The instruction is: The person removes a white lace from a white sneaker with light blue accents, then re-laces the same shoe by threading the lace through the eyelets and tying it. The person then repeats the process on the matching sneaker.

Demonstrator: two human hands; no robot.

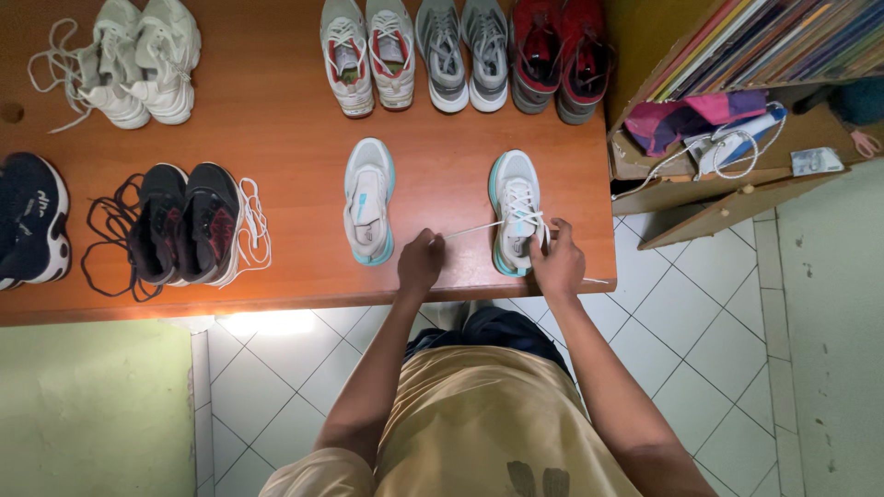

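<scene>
A white and teal sneaker (pixel 514 198) lies near the front edge of the wooden table (pixel 276 129), its white lace (pixel 474 229) pulled out to the left. My left hand (pixel 420 261) pinches one end of that lace taut. My right hand (pixel 556 260) rests at the sneaker's near end, fingers closed on the other lace end. The matching sneaker (pixel 368 202) lies to the left, without visible laces.
Pairs of shoes line the table: white ones (pixel 138 64) far left, black ones (pixel 180 221) with loose laces, a dark shoe (pixel 32 216), grey (pixel 460 51) and red (pixel 557 51) pairs at the back. A shelf (pixel 737 175) with books stands right. Tiled floor lies below.
</scene>
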